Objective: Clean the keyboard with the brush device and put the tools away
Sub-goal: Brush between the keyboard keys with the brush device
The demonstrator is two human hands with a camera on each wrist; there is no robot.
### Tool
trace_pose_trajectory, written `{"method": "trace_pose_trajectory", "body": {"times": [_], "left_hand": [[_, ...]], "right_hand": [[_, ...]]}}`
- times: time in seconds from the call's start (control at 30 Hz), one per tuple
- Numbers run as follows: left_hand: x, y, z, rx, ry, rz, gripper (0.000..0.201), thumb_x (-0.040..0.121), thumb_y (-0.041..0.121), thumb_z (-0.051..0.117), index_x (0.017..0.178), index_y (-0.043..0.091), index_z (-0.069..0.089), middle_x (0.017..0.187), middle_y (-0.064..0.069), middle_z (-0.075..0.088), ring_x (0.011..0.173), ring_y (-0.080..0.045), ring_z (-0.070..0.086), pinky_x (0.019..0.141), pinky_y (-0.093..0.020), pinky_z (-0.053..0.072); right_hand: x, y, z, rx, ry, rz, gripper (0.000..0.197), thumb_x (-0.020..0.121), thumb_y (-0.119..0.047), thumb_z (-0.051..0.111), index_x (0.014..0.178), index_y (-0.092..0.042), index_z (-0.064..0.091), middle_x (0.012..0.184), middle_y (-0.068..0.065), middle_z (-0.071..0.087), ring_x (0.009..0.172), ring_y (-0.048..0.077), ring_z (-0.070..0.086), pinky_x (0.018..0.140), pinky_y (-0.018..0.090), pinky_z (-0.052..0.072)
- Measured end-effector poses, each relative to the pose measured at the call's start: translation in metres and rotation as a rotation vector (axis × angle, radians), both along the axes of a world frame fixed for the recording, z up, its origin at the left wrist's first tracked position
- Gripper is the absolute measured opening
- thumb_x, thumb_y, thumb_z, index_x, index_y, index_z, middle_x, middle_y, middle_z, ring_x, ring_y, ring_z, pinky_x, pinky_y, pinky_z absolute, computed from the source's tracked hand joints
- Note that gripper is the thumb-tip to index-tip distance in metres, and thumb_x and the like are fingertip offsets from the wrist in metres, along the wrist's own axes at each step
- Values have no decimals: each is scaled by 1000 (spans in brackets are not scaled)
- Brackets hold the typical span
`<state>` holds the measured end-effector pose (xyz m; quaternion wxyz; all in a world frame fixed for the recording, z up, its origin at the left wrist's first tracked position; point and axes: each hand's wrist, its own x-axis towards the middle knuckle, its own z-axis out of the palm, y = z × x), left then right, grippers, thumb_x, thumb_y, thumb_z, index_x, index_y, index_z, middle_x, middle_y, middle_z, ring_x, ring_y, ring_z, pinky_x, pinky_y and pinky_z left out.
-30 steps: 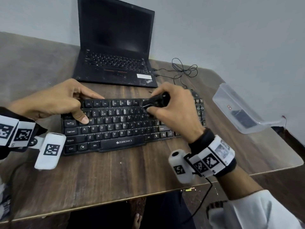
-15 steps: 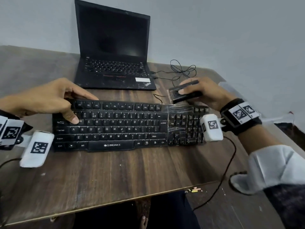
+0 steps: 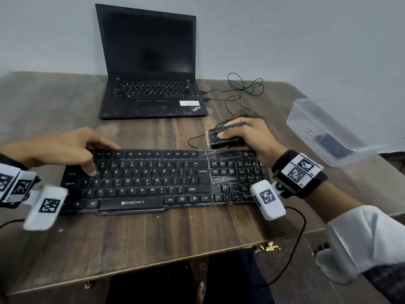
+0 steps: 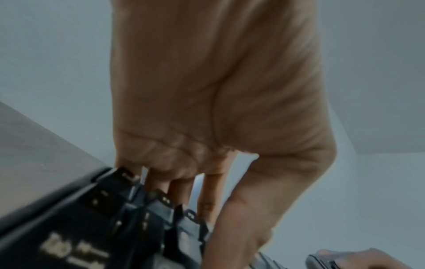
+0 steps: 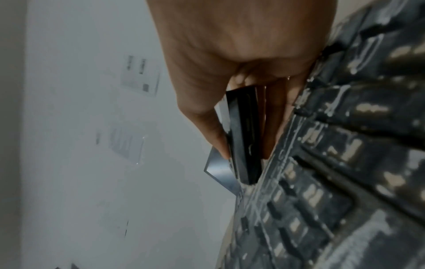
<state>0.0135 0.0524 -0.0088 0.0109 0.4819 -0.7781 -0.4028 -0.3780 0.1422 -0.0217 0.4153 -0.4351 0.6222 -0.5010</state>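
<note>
My right hand [image 3: 249, 137] wraps small black plastic brush device [image 3: 223, 138], just beyond black keyboard's [image 3: 153, 178] far edge. Feels light, rigid, smooth; grip flat sides. My left hand [image 3: 65, 150] presses keyboard's left keys, fingers bent.

wall [image 3: 306, 40]: plain pale grey-blue, paper notices [image 5: 140, 76] stuck on
table [image 3: 153, 238]: dark worn wood grain, pale edge strip
floor [image 3: 291, 268]: dark, small coloured scraps [image 3: 270, 247]
light: dim, even
</note>
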Motion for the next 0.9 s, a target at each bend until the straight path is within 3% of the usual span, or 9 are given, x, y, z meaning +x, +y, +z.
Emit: {"method": "trace_pose_trajectory", "body": {"times": [0.13, 0.23, 0.33, 0.4, 0.5, 0.63, 0.73, 0.8, 0.9], "left_hand": [[-21, 13, 0, 48, -95, -117, 53, 69, 16, 87, 118, 32, 72, 105, 7, 78, 96, -15, 74, 93, -41, 58], [-39, 15, 7, 76, -212, -153, 50, 71, 47, 88, 115, 33, 71, 104, 9, 78, 95, -13, 75, 95, -41, 57], [-58, 16, 14, 18, -356, -161, 85, 42, 79, 84, 112, 34, 70, 105, 14, 76, 97, -9, 73, 96, -35, 57], [-74, 21, 22, -59, -458, -225, 111, 37, 85, 77, 133, 33, 58, 132, 12, 62, 122, -12, 60, 108, -33, 46], [-108, 36, 29, -70, -498, -341, 124, 54, 78, 81, 157, 35, 25, 160, 9, 32, 144, -17, 38, 120, -39, 33], [-152, 58, 7, -72, -437, -502, 143, 40, 74, 90, 158, 36, 18, 157, 15, 30, 143, -13, 35, 120, -44, 36], [-167, 65, -4, -213, -529, -478, 153, 42, 70, 92, 160, 26, 4, 151, 8, 26, 139, -17, 31, 118, -43, 36], [-165, 66, -5, -290, -510, -464, 147, 39, 72, 91, 156, 21, 18, 135, 7, 34, 127, -16, 36, 110, -44, 43], [-158, 70, -7, -425, -478, -442, 136, 32, 79, 85, 146, 25, 33, 116, 9, 33, 110, -13, 35, 97, -38, 44]], "right_hand": [[4, -9, -17, 136, -61, 61, 16, 79, -2, 84, 92, -10, 79, 96, 12, 80, 100, 30, 79, 88, 42, 66], [6, -16, -27, 212, -63, 86, 19, 79, -6, 85, 97, -9, 80, 96, 11, 80, 93, 25, 80, 93, 42, 64], [5, -17, -27, 231, -80, 91, 23, 79, -7, 85, 102, -9, 78, 98, 12, 81, 91, 24, 80, 88, 37, 66], [4, -16, -25, 236, -111, 101, 23, 81, -6, 83, 103, -8, 78, 97, 12, 80, 89, 24, 80, 81, 33, 67], [6, -15, -26, 245, -119, 104, 27, 80, -5, 84, 106, -5, 76, 99, 14, 80, 90, 25, 80, 81, 36, 67], [7, -8, -14, 171, -113, 55, 31, 79, -4, 85, 109, -1, 77, 102, 13, 81, 99, 26, 80, 75, 37, 67], [-3, 15, 9, 60, 79, 71, 23, 79, -1, 85, 100, -5, 76, 87, 7, 81, 83, 18, 79, 66, 29, 64], [-10, 35, 21, 12, 318, 133, 25, 77, -8, 89, 98, -8, 76, 88, 8, 80, 78, 14, 77, 69, 30, 64], [-15, 66, 27, -38, 690, 143, 33, 69, -25, 96, 95, -23, 76, 84, -5, 75, 70, 0, 65, 64, 13, 49]]}}
